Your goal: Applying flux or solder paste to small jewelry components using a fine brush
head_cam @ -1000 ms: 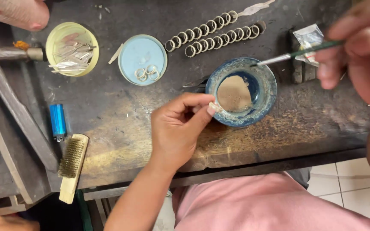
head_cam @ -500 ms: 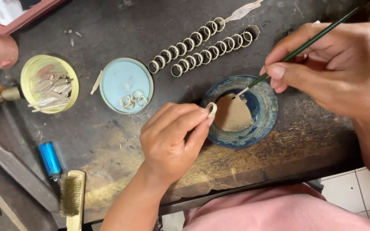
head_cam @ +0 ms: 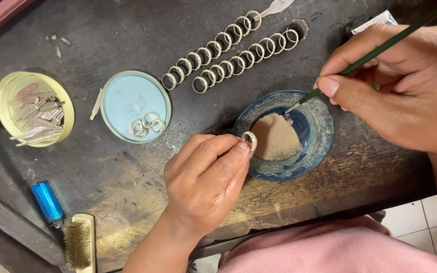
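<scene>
Ring (head_cam: 249,140) pinched in the left hand (head_cam: 206,179) sits at the rim of a blue dish (head_cam: 319,131), centre frame; the right hand (head_cam: 395,86) grips a green brush (head_cam: 380,49). Foil packet (head_cam: 375,23) lies upper right.

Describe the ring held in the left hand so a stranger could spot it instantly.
Find the blue dish of tan paste at the bench's front edge. At its left rim, the left hand pinches one small ring. Unlike the rings in rows, it is lifted off the bench.
</scene>
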